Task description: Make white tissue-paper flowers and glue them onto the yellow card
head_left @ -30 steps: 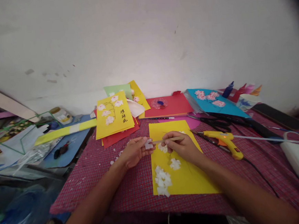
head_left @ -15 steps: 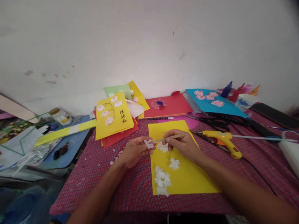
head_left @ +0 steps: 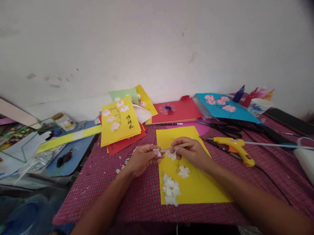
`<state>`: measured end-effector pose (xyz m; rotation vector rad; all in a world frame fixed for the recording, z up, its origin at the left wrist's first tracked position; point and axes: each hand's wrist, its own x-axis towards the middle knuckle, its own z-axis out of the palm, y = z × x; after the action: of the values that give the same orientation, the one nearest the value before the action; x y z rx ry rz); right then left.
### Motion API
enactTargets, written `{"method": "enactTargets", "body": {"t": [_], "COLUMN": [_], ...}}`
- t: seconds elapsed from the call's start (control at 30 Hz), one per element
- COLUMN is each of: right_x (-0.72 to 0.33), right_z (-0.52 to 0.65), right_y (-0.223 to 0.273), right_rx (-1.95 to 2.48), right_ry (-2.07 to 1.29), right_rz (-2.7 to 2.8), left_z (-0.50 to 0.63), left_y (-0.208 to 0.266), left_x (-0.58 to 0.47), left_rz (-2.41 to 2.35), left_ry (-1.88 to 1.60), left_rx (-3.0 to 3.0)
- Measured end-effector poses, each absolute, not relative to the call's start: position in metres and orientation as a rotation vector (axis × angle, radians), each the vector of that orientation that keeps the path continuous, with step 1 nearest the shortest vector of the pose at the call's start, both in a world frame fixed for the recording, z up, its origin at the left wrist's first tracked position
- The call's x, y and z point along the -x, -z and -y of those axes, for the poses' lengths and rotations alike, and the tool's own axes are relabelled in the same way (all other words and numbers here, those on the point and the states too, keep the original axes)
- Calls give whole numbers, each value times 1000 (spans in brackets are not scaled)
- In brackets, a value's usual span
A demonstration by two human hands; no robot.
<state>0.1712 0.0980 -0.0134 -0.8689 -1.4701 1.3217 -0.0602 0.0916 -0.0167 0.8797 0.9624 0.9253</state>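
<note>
My left hand point(head_left: 144, 159) pinches a small white tissue paper piece point(head_left: 157, 152), crumpled at its fingertips. Between thumb and fingers, my right hand point(head_left: 189, 151) grips a thin wooden stick point(head_left: 185, 144), whose left end meets the paper. Below both hands lies a yellow sheet point(head_left: 206, 191) on the table. White paper blossoms point(head_left: 183, 172) sit on it along drawn dark branches, one partly covered by my right hand. A heap of loose white paper pieces point(head_left: 170, 190) rests at the sheet's lower left.
A yellow glue gun point(head_left: 237, 147) lies right of the sheet, its cord trailing toward me. Black scissors point(head_left: 225, 128) are behind it. Finished flower cards point(head_left: 119, 124) stack at back left; a blue card point(head_left: 224, 106), paint bottles point(head_left: 239, 93) and a cup point(head_left: 258, 106) stand back right.
The white paper in my left hand was spread flat with its points out; now it is bunched around the stick's tip. Both hands have stayed nearly in place.
</note>
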Motion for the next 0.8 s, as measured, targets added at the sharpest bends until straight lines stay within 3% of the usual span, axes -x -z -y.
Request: {"method": "enactTargets", "body": {"t": [0.5,0.8], "right_x": [-168,-170], "right_z": [-96,-98], "right_y": [17,21], "right_rx": [878,789], "right_ry": [-1070,-1217], "right_rz": [1595,1481], "left_z": [-88,-87], "left_y": [20,20], "left_x": [59,61], "left_rz": [-900,-879], "left_ry": [-796,-751], "left_rx": [-942,-967]}}
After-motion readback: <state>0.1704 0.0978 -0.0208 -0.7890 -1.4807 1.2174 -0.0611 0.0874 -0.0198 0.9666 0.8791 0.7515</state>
